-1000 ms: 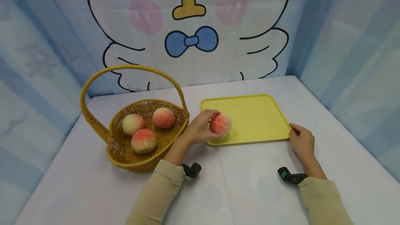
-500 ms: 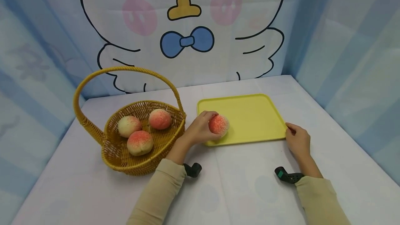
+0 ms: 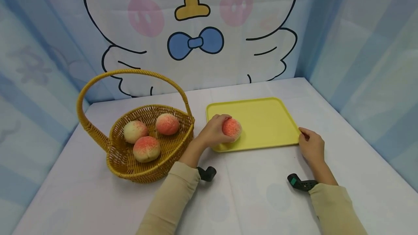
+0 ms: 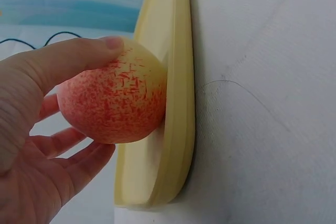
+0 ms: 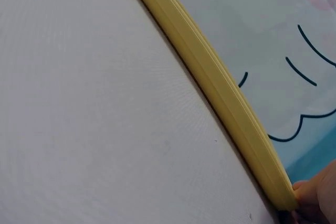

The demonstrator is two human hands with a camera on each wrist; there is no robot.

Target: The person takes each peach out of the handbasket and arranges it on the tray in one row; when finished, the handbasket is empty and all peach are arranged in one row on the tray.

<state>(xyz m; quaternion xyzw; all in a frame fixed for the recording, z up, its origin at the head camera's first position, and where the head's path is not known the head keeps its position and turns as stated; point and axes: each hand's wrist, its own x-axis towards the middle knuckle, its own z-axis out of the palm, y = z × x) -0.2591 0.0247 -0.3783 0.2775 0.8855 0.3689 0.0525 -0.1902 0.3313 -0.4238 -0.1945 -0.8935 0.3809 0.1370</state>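
A pink-and-cream peach (image 3: 232,130) is in my left hand (image 3: 214,132), over the left end of a yellow tray (image 3: 261,119). In the left wrist view, the thumb lies across one side of the peach (image 4: 118,100) and several fingers curl against the other. Whether the peach touches the tray's surface, I cannot tell. At the tray's front right corner, my right hand (image 3: 312,146) pinches the rim between thumb and fingers. The right wrist view catches only a bit of that hand (image 5: 317,195) at the end of the tray's yellow edge (image 5: 220,98).
Left of the tray stands a brown wicker basket (image 3: 121,165) with a tall arched handle (image 3: 142,71). Three more peaches lie in it: a pale one (image 3: 135,132), a red-topped one (image 3: 146,149) and a pink one (image 3: 167,124). A printed curtain (image 3: 235,61) hangs behind the white-covered table (image 3: 258,198).
My left hand has shifted slightly right with the peach, further over the tray. My right hand keeps its place at the tray's corner. The head view has turned a little.
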